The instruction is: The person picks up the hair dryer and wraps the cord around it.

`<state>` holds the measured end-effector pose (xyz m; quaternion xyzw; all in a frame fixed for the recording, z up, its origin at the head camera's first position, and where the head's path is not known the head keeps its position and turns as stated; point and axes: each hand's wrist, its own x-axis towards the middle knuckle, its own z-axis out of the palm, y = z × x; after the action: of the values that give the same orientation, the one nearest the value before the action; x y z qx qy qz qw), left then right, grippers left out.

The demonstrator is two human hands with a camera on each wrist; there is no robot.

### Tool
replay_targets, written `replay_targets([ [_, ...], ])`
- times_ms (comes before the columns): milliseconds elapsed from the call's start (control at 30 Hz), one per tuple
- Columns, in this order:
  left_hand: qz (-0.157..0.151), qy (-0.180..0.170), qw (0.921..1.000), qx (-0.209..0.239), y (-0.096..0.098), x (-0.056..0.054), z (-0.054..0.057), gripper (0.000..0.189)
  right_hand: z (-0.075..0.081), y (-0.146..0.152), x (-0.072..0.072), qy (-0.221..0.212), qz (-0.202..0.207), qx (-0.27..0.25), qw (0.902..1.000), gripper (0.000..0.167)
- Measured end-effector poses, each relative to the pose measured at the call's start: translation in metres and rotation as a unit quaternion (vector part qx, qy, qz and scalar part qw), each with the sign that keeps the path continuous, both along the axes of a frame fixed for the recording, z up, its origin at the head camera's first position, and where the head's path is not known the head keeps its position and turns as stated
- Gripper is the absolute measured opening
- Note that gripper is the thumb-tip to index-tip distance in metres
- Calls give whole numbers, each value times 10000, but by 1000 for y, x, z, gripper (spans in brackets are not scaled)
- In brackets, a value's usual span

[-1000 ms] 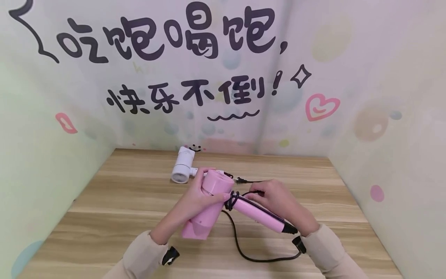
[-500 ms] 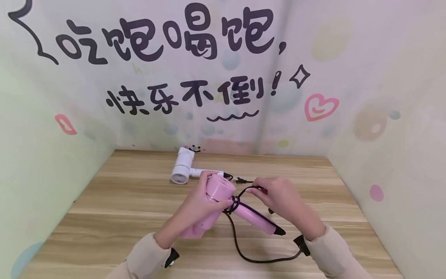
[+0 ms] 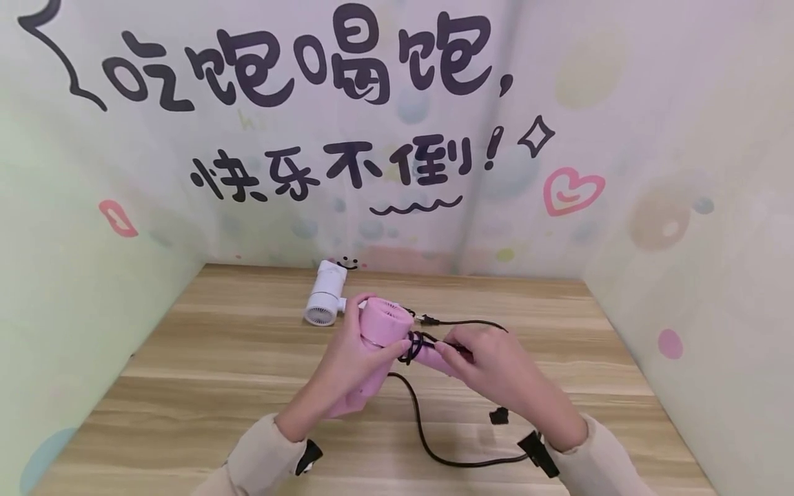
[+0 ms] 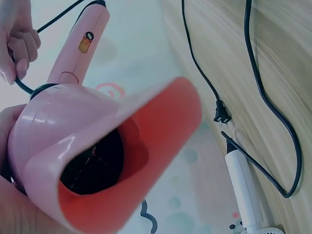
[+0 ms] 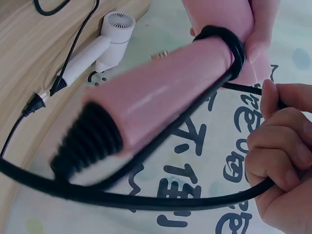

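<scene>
A pink hair dryer (image 3: 383,324) is held above the table in my left hand (image 3: 353,355), whose fingers and thumb wrap around its body. Its wide nozzle (image 4: 165,112) faces the left wrist camera. Black cord (image 5: 237,53) is looped around the top of the handle (image 5: 161,90), close to the body. To the right of the loops, my right hand (image 3: 490,362) pinches a length of that cord between thumb and curled fingers. In the head view this hand covers most of the handle. More cord hangs in a curve beneath the handle's ribbed end (image 5: 90,139).
A white hair dryer (image 3: 326,295) lies at the back of the wooden table (image 3: 217,344), its handle partly hidden by my left hand and the pink dryer. A black two-pin plug (image 3: 428,320) lies near that handle. Printed walls (image 3: 701,172) enclose the back and sides.
My right hand has come lower and slightly left, drawing the cord in against the handle. The pink dryer has shifted up slightly and turned, showing more of its rear grille.
</scene>
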<state>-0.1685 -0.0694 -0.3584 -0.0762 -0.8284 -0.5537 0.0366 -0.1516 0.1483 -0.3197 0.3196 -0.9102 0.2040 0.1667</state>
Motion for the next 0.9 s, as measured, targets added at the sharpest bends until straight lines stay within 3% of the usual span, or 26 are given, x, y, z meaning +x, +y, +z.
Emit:
replay_targets([
  [233,188,-151,9983,534,-2,-1,-1,86,-2,-3,6,-723,324,-108,9968,20],
  [400,184,-186,9970,733,-3,-1,-1,79,-5,-6,11,-1359,555,-249,9888,19],
  [633,103,-124,9925,1212,0,1,2,71,-14,-10,7,-1718,1083,-742,9763,19],
  [900,95,11,9871,1597,5,3,10,70,-28,-15,-2,-2504,1289,-1421,9489,26],
])
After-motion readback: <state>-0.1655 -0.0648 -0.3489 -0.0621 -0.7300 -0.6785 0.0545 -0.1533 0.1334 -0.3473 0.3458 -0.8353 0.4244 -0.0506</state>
